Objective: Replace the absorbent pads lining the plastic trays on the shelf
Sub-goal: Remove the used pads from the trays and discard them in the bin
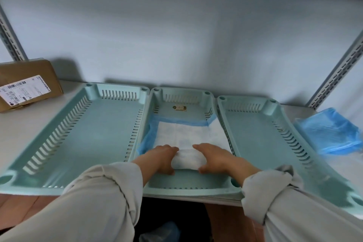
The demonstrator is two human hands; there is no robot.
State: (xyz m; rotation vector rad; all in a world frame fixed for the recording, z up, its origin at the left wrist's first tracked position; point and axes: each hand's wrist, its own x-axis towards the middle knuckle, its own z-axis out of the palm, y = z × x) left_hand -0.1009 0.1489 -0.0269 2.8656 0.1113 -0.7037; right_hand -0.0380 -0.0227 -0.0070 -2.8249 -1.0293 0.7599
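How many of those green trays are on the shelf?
3, side by side: the left tray, bare; the middle tray, holding the pad; the right tray, bare.

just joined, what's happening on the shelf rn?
A person is working on the pad in the middle tray, one of three teal trays side by side on the shelf. The left hand and right hand grip its near end, which is bunched into a roll; the rest lies flat toward the back. The left tray and right tray have no pad. A blue plastic bundle lies to the right, a cardboard box to the left.
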